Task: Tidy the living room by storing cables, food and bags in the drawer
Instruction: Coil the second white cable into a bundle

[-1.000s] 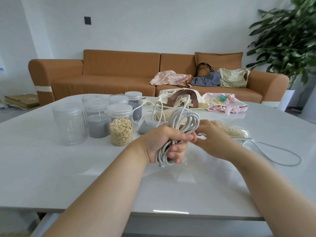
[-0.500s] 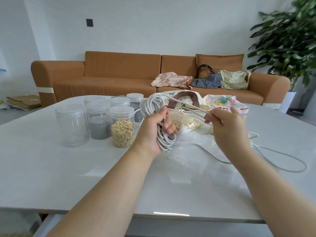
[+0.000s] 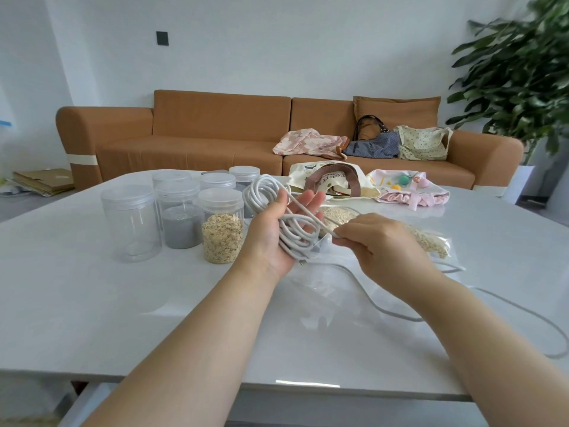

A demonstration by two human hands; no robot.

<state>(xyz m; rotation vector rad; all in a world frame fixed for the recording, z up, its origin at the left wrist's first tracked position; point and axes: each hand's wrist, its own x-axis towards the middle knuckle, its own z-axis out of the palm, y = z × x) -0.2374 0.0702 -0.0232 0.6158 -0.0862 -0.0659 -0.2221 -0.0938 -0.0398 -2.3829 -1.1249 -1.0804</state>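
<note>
Head camera looks across a glossy white table (image 3: 92, 303) to an orange sofa (image 3: 215, 134) and a plant (image 3: 523, 72). Jars (image 3: 221, 229) stand left of the hands and tote bags (image 3: 332, 180) lie along the far edge. The left hand (image 3: 283, 232), fingers straight, carries the coiled white cable (image 3: 261, 192) above mid-table, and the right hand (image 3: 381, 245) pinches one strand. The cable's tail runs out of frame on the right, and the right hand half hides an oat bag (image 3: 431, 241).

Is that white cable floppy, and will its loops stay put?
Probably floppy: the cable curls in loops round the left hand, and its tail snakes limply over the table. Likely light, since an open palm carries it. The loops may spring loose if the right hand lets go.
</note>
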